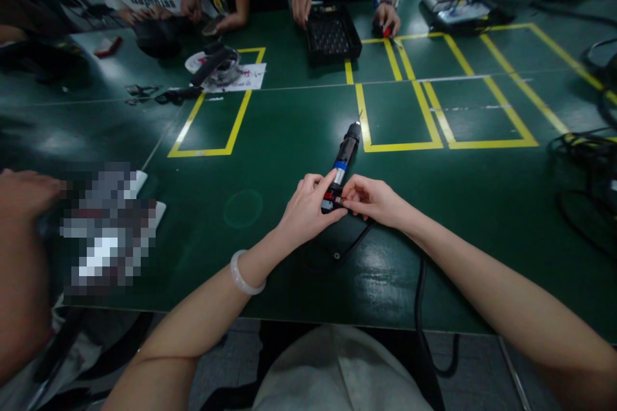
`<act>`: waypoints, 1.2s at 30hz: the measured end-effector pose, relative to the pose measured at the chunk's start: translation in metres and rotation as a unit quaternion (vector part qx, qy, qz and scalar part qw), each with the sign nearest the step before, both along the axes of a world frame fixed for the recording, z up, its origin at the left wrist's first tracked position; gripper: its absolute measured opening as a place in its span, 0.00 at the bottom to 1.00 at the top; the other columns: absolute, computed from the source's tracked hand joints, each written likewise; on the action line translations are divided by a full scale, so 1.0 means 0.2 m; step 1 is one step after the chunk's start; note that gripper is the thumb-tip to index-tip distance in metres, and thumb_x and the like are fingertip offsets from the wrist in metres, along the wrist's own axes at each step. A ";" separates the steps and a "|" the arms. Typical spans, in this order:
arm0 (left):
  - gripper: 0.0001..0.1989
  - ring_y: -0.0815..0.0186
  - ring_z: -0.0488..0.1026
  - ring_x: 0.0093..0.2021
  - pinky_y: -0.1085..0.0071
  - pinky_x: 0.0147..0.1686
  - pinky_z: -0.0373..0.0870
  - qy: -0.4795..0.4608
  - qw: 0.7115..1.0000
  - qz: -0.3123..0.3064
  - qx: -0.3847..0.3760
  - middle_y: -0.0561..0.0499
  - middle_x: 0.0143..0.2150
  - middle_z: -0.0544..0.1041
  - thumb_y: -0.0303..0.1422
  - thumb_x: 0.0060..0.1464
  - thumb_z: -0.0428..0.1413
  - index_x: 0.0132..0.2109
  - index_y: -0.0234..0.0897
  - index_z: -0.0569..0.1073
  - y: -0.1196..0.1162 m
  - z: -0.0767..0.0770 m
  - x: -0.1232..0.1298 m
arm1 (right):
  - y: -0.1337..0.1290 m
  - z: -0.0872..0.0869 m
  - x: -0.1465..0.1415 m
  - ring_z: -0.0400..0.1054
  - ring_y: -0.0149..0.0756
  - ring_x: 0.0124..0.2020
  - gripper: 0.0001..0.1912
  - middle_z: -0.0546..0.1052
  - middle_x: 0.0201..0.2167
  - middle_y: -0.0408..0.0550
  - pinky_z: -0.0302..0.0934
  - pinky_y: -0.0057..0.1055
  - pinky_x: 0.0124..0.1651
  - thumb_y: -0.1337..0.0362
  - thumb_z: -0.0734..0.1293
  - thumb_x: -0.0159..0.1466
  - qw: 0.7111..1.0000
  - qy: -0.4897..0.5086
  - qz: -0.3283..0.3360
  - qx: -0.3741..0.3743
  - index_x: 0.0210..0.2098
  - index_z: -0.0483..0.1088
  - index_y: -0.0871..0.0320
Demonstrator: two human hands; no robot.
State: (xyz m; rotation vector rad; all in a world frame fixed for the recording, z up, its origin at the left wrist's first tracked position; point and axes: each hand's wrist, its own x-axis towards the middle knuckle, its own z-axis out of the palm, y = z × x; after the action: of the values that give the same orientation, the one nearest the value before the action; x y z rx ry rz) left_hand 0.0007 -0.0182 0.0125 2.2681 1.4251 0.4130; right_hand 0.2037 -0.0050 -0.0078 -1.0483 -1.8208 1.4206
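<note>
An electric screwdriver (346, 151), black with a blue band and a silver section, lies on the green table with its thin bit pointing away from me. My left hand (308, 209) is closed around its near end, thumb and index finger on either side. From the right, my right hand (369, 199) pinches at a small red and silver part (338, 200) at that same end. What exactly the right fingertips hold is too small to make out. A black cord with a round metal tip (337, 256) lies just below the hands.
Yellow tape outlines mark the green table (289, 122). Across it, people handle a black tray (334, 35) and other items. A tape roll on paper (250, 77) lies at back left, coiled black cables (585, 154) at right. Another person's arm (22, 257) rests at far left.
</note>
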 end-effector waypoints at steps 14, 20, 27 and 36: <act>0.37 0.57 0.67 0.47 0.60 0.49 0.66 0.086 0.994 0.023 0.057 0.44 0.51 0.65 0.50 0.59 0.54 0.71 0.46 0.57 0.02 -0.02 0.04 | 0.01 -0.01 0.01 0.68 0.29 0.25 0.05 0.71 0.27 0.42 0.63 0.21 0.19 0.66 0.64 0.62 1.000 0.000 -0.003 -0.015 0.39 0.66 0.57; 0.35 0.59 0.67 0.46 0.62 0.47 0.67 0.120 0.990 0.014 0.075 0.45 0.51 0.64 0.47 0.58 0.56 0.70 0.49 0.60 0.01 0.00 0.03 | 0.05 -0.02 0.07 0.68 0.27 0.23 0.08 0.73 0.29 0.42 0.60 0.20 0.17 0.64 0.65 0.63 1.000 0.002 -0.011 -0.029 0.42 0.66 0.57; 0.36 0.57 0.68 0.45 0.62 0.45 0.69 0.192 0.976 0.023 0.105 0.44 0.51 0.64 0.49 0.58 0.55 0.71 0.50 0.57 0.04 0.03 -0.12 | 0.10 -0.01 0.12 0.65 0.26 0.21 0.08 0.72 0.27 0.43 0.57 0.19 0.14 0.63 0.65 0.63 0.997 0.008 -0.074 -0.013 0.40 0.68 0.59; 0.36 0.49 0.68 0.51 0.56 0.45 0.70 0.271 0.951 0.142 0.056 0.40 0.55 0.63 0.53 0.60 0.49 0.71 0.52 0.55 0.25 0.07 -0.51 | 0.10 -0.05 0.11 0.65 0.27 0.22 0.08 0.73 0.28 0.45 0.55 0.19 0.14 0.62 0.64 0.64 0.996 0.004 -0.093 -0.007 0.40 0.69 0.59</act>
State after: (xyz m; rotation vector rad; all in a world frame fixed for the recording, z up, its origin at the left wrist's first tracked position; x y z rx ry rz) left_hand -0.1003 0.0320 0.0264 2.3808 2.0564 -0.0658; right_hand 0.2252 0.0146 -0.0171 -1.1849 -1.6619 1.3254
